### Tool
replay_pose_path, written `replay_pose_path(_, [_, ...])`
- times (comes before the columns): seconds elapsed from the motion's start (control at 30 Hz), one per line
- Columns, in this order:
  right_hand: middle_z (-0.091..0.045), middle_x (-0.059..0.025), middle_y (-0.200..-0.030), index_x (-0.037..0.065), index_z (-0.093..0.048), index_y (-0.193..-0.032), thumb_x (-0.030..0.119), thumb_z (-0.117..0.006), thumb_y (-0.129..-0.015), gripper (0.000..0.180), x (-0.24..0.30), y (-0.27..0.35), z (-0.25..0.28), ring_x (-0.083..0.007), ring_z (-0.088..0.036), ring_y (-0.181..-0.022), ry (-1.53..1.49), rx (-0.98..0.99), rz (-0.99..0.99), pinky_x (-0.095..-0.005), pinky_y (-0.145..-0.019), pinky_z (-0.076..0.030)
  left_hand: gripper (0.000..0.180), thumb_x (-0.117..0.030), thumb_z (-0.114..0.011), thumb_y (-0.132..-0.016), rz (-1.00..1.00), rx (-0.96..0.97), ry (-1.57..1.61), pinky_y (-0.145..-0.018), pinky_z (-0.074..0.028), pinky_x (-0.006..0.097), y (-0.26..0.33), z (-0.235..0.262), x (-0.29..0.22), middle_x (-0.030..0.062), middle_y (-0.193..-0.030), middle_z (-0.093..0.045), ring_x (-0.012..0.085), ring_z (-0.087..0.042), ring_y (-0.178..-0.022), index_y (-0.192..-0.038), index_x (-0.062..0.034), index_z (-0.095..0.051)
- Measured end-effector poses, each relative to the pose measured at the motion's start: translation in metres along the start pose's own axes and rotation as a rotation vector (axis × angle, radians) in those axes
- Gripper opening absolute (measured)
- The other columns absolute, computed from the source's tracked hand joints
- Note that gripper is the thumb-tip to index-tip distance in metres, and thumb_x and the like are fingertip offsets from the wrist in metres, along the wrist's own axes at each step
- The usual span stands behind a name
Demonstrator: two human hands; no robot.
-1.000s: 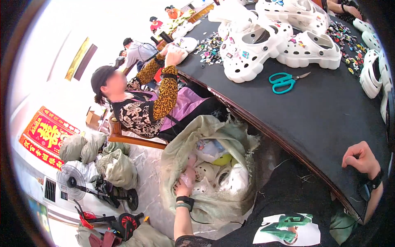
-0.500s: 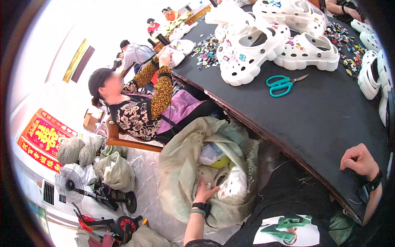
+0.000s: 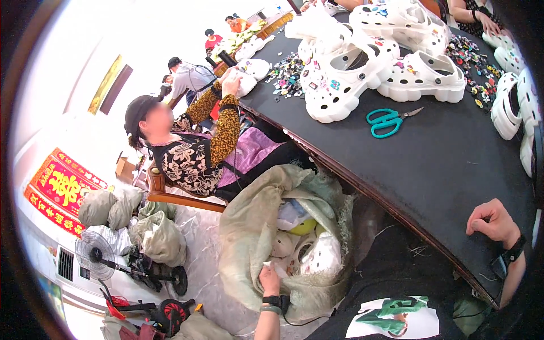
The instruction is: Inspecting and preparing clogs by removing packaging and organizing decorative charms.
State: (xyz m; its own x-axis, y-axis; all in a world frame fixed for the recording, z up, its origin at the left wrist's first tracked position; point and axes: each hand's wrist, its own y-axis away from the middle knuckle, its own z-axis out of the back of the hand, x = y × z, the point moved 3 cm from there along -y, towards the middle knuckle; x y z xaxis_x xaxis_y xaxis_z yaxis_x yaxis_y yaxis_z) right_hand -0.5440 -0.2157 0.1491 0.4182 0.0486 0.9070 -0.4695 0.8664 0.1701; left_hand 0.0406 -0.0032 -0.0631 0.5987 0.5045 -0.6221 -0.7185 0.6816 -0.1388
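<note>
L hand [image 3: 270, 279] in sack [image 3: 249, 226], fingers unclear; R hand [image 3: 492, 222] fingers curled on table [image 3: 396, 164].

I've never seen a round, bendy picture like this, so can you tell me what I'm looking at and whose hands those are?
The picture comes from a small camera worn on a person's head, looking down. Its lens bends straight edges, so everything looks curved. The two arms at the bottom belong to that person. The left hand reaches into a big greenish sack on the floor, touching something white; I can't tell if it grips it. The right hand rests curled on the black table, holding nothing. On the table lie white clogs, teal scissors and many little colourful charms. Another person sits at the table.
</note>
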Motion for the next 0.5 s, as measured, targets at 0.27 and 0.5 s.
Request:
replay_pose_path(0.27, [-0.068, -0.0074, -0.069, 0.000, -0.067, -0.071, 0.004, -0.061, -0.078, 0.009, 0.004, -0.002, -0.001, -0.0126, -0.064, -0.063, 0.026, 0.006, -0.020, -0.0248, -0.060, -0.050, 0.022, -0.016, -0.050, -0.097, 0.067, -0.111, 0.486, -0.060, -0.041, 0.025, -0.003, 0.062, -0.081, -0.0004, -0.078, -0.062, 0.0068, -0.052, -0.067, -0.086, -0.0026, -0.062])
replay_pose_path(0.5, [-0.068, -0.0069, -0.069, 0.000, -0.066, -0.072, 0.003, -0.061, -0.079, 0.010, 0.003, 0.002, -0.001, -0.0121, -0.063, -0.063, -0.003, 0.015, 0.045, -0.0247, -0.060, -0.050, 0.026, -0.023, -0.051, -0.097, -0.035, 0.015, 0.547, -0.068, -0.042, 0.023, 0.004, 0.067, -0.155, 0.0005, -0.087, -0.064, 0.0068, -0.054, -0.077, -0.091, -0.0014, -0.065])
